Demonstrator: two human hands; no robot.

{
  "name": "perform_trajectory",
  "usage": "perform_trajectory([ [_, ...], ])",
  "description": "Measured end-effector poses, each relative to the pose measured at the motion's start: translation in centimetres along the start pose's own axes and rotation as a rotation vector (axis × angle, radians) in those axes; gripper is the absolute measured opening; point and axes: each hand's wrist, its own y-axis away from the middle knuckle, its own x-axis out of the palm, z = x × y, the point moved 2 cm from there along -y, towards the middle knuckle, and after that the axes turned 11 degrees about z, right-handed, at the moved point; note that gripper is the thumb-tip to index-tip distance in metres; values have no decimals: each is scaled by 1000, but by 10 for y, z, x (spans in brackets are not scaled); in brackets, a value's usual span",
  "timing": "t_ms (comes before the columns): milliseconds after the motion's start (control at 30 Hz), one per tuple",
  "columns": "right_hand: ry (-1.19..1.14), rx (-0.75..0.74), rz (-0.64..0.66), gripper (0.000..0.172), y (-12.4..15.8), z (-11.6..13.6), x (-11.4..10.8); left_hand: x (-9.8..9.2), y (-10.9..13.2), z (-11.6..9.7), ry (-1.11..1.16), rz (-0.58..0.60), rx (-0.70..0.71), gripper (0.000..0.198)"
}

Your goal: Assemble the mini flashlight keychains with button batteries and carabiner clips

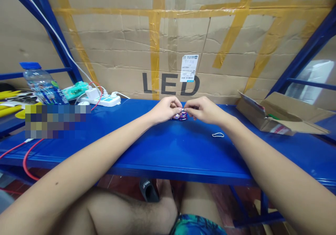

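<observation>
My left hand (pixel 166 109) and my right hand (pixel 203 110) meet over the middle of the blue table, fingertips almost touching. Both are closed in a pinch at a small silvery metal piece, too small and covered to name. Just below the fingertips is a bunch of shiny purple and silver metal pieces (pixel 181 116); whether it hangs from the fingers or lies on the table I cannot tell. A silver carabiner (pixel 217 135) lies flat on the table, nearer to me and close to my right forearm.
An open cardboard box (pixel 275 117) stands at the right. On the left are a blue-capped bottle (pixel 43 84), a white power strip (pixel 107 100) and red cables (pixel 25 161). A large taped carton (pixel 118 53) marked LED backs the blue table (pixel 168 151).
</observation>
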Motion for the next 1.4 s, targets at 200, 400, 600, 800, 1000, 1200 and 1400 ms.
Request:
perform_trajectory([
  [200, -211, 90, 19, 21, 0, -2, 3, 0, 1, 1, -251, -32, 230, 5],
  [400, -321, 101, 10, 21, -1, -2, 3, 1, 6, -4, -467, -184, 303, 3],
  [600, -281, 70, 23, 20, 0, 2, 1, 4, 5, -3, -458, -180, 283, 10],
  [800, -241, 57, 22, 20, 1, -1, -4, 9, 5, -5, -410, -117, 183, 10],
  [1000, -116, 44, 26, 18, 2, -7, -4, 8, 0, -8, -629, -53, 98, 27],
  [1200, -3, 16, 39, 19, 1, -4, 0, 4, 2, -3, -511, -1, 17, 18],
  [1400, -143, 54, 69, 19, 1, -3, 2, 5, 7, 0, -457, -44, 126, 18],
])
